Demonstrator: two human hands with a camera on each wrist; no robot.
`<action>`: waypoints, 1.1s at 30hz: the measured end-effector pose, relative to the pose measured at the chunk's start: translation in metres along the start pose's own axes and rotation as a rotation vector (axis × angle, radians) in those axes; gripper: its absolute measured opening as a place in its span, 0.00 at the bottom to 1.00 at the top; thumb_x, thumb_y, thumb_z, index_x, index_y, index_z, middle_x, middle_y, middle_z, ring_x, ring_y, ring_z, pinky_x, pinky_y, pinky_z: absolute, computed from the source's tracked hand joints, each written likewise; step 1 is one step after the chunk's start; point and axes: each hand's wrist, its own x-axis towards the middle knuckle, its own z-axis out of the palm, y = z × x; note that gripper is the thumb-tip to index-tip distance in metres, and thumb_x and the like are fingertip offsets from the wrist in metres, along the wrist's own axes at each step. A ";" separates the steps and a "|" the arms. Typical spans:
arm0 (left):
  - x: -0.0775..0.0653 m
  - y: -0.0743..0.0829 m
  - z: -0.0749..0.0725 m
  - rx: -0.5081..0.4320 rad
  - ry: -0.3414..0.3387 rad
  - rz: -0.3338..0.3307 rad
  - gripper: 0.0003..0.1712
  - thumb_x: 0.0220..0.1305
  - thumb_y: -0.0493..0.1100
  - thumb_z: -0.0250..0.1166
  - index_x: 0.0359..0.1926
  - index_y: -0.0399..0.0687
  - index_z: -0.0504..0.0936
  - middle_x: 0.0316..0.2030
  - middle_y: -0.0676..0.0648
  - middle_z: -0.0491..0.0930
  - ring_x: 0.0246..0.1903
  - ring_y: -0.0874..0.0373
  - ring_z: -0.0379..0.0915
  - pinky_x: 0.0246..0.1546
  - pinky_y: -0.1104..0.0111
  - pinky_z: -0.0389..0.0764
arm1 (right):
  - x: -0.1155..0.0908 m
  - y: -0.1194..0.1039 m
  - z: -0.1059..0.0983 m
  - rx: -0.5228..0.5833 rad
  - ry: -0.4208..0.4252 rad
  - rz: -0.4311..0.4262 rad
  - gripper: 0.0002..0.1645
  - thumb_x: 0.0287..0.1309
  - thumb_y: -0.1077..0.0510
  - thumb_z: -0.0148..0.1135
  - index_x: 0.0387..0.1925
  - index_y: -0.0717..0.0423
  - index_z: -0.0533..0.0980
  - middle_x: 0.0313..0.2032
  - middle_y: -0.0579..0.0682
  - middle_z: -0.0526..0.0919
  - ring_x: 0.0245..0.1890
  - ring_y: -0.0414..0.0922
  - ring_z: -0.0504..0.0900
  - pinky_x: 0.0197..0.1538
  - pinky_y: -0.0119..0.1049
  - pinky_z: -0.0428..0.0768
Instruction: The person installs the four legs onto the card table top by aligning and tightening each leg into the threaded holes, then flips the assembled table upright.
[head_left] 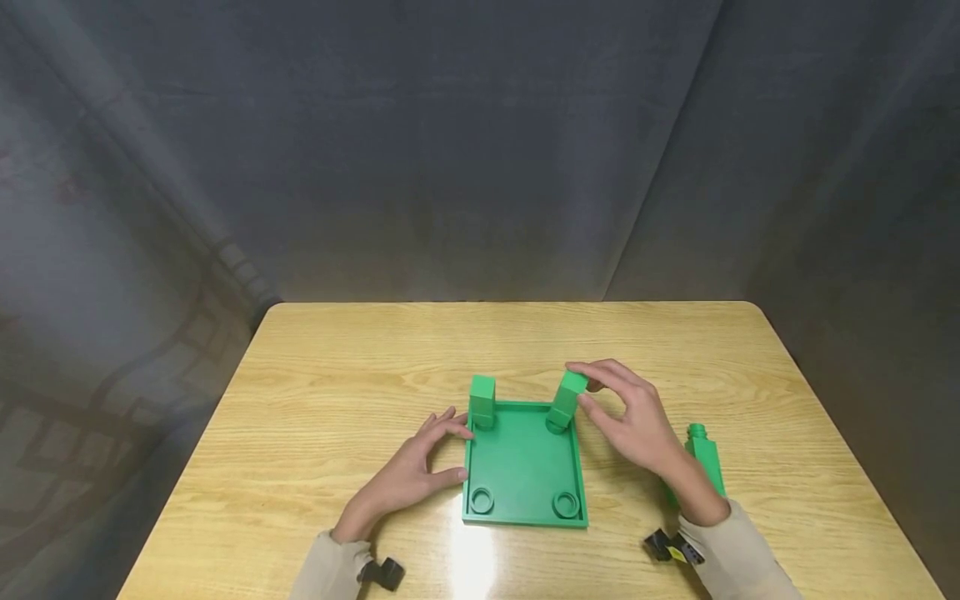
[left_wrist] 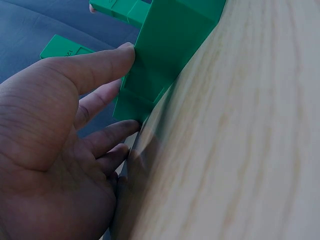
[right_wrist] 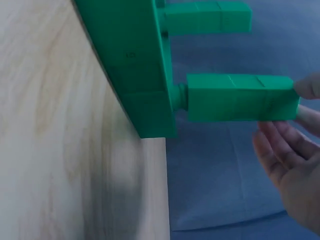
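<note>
A green square base point(head_left: 525, 467) with a raised rim lies on the table, a round socket showing in each near corner. One green block-shaped leg point(head_left: 482, 400) stands upright in its far left corner. My right hand point(head_left: 633, 421) pinches the top of a second green leg point(right_wrist: 235, 97) between thumb and fingers at the far right corner. That leg's narrow round neck meets the corner socket and still shows in the right wrist view. My left hand point(head_left: 416, 467) rests along the base's left side, thumb and fingertips touching its edge.
Another green leg point(head_left: 703, 462) with a threaded neck lies on the table to the right, partly behind my right forearm. The wooden table point(head_left: 315, 375) ends at a dark grey curtain point(head_left: 450, 167). Each wrist wears a small black camera point(head_left: 386, 573).
</note>
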 end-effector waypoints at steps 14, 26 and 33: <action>0.000 0.000 0.000 0.005 -0.001 0.001 0.28 0.70 0.48 0.78 0.67 0.60 0.80 0.83 0.44 0.67 0.86 0.29 0.43 0.79 0.21 0.39 | -0.003 -0.001 0.015 -0.018 0.113 0.145 0.28 0.54 0.70 0.84 0.54 0.61 0.79 0.44 0.51 0.88 0.41 0.48 0.88 0.49 0.23 0.85; 0.000 -0.001 0.000 0.012 0.005 0.013 0.28 0.70 0.48 0.78 0.67 0.60 0.80 0.83 0.44 0.68 0.86 0.30 0.45 0.80 0.22 0.39 | 0.000 0.003 0.006 0.007 -0.002 -0.012 0.31 0.62 0.72 0.76 0.65 0.53 0.86 0.54 0.49 0.90 0.44 0.40 0.84 0.48 0.30 0.84; 0.000 -0.001 0.000 0.009 0.003 0.016 0.28 0.70 0.48 0.78 0.68 0.60 0.80 0.83 0.43 0.67 0.86 0.30 0.45 0.80 0.23 0.39 | 0.000 0.004 -0.004 0.017 -0.055 -0.031 0.32 0.65 0.74 0.71 0.68 0.55 0.84 0.57 0.49 0.89 0.49 0.42 0.86 0.52 0.30 0.84</action>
